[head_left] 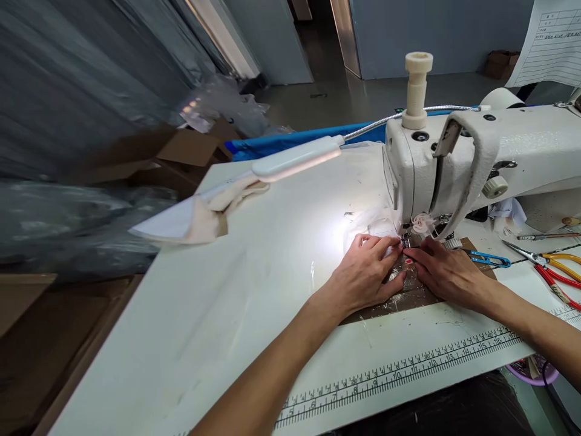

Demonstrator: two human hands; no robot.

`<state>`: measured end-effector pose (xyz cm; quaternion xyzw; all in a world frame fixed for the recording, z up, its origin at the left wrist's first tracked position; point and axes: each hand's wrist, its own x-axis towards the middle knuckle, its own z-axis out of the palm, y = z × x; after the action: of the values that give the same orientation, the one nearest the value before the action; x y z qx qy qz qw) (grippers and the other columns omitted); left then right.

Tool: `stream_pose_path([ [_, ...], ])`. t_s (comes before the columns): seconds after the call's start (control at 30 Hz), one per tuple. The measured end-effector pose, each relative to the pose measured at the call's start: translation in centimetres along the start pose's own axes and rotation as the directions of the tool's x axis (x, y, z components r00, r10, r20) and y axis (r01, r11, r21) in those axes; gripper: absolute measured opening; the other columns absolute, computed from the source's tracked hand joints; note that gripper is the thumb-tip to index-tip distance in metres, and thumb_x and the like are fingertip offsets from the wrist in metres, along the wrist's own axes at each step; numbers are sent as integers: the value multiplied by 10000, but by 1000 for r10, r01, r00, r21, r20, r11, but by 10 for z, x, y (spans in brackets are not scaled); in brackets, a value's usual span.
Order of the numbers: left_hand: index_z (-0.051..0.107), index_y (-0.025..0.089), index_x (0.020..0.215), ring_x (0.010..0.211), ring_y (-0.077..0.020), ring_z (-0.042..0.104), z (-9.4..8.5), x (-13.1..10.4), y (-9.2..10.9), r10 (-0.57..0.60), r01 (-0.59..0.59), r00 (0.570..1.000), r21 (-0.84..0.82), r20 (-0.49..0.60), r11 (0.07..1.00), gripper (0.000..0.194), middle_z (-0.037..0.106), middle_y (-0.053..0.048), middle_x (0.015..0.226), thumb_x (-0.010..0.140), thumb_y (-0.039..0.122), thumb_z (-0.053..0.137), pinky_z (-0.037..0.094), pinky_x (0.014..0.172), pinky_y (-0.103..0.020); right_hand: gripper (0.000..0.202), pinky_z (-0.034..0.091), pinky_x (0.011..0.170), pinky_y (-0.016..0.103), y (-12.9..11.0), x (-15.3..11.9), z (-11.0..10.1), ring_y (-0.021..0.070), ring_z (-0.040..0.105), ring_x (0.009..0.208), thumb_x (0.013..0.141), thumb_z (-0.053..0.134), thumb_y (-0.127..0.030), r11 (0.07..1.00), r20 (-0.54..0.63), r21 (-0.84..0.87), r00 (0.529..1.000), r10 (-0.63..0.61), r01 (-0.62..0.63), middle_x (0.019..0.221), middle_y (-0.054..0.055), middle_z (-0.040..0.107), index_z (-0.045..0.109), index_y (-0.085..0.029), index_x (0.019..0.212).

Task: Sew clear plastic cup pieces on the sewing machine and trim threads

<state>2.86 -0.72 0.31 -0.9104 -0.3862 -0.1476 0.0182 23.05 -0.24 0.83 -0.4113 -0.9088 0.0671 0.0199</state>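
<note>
- Sewing machine (526,142) sits on a white bench (245,284); all places below are relative to it, as seen from the worker's seat.
- White cloth (373,223): work in hand. Lies on the bench at the machine's needle end, left of and partly under the head, bunched in loose folds.
- Left hand (370,269): palm down just left of the machine's needle, fingertips close to the foot and at the cloth's near edge. Grip fairly wide, thumb apart from the fingers.
- Right hand (447,272): in front of the machine's head, fingers bent in toward the needle, near the left one. Can't tell from here if the grip is pinching cloth or just pressing.
- Brown plate (399,307): under both hands, in front of the machine, shiny on top.
- Lamp (297,158): lit, left of the machine on a bendy metal neck.
- Pale ruffle (422,223): on the machine's head, just above the hands.
- Blue snips (502,262) and cutting tools with yellow and red handles (541,260): below the machine's arm, right of the right hand.
- Printed ruler (399,374): along the bench's front edge, nearer the worker than the machine.
</note>
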Motion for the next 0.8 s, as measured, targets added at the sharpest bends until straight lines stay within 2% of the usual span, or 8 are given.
stream_pose_path([
  [0.13,609,143,1152,878,-232,578,1,1,0,-22,22,1000,42,14,999,378,629,-120,1087,925,381,422,448,790,-424,375,459,586,306,10,-2,-1,190,608,686,965,353,-315,982,-86,185,995,41,-25,958,132,669,635,-173,1168],
  [0.27,604,114,1149,880,-244,573,3,2,-1,-26,25,1000,94,11,995,411,628,-128,1014,928,395,403,443,779,-427,381,470,577,289,25,0,-3,175,594,610,973,352,-363,882,-95,451,975,199,-136,703,66,660,669,-173,880],
  [0.37,602,107,1146,890,-243,576,4,3,0,-43,43,999,104,0,994,418,625,-128,1010,927,404,405,441,774,-414,387,469,558,283,30,2,-2,184,602,611,976,343,-367,822,-90,532,951,295,-205,654,62,650,631,-183,794],
  [0.43,603,100,1139,893,-241,578,3,3,1,-49,50,999,97,-11,994,419,623,-130,1011,928,401,402,441,775,-408,380,479,572,289,29,2,-4,189,612,636,975,350,-391,804,-99,559,947,306,-202,684,69,655,611,-184,791],
  [0.6,607,115,1110,881,-241,577,2,5,1,-76,75,997,77,9,994,392,618,-127,1006,928,391,397,437,765,-414,360,512,657,303,24,-12,-15,198,638,802,963,376,-449,798,-176,599,961,212,-66,869,80,669,611,-187,885],
  [0.7,612,137,1096,901,-243,573,1,7,-4,-94,92,995,44,32,995,373,618,-126,1034,928,398,406,437,809,-445,312,529,681,318,26,-25,-15,201,639,840,943,417,-388,817,-201,575,960,194,-45,960,91,658,649,-187,995],
  [0.8,611,132,1124,962,-264,568,0,7,-11,-78,77,996,5,54,997,398,620,-140,1058,924,428,434,428,874,-485,301,552,733,359,33,-35,-3,215,644,877,924,435,-322,830,-243,558,951,194,-27,1002,107,646,678,-191,1046],
])
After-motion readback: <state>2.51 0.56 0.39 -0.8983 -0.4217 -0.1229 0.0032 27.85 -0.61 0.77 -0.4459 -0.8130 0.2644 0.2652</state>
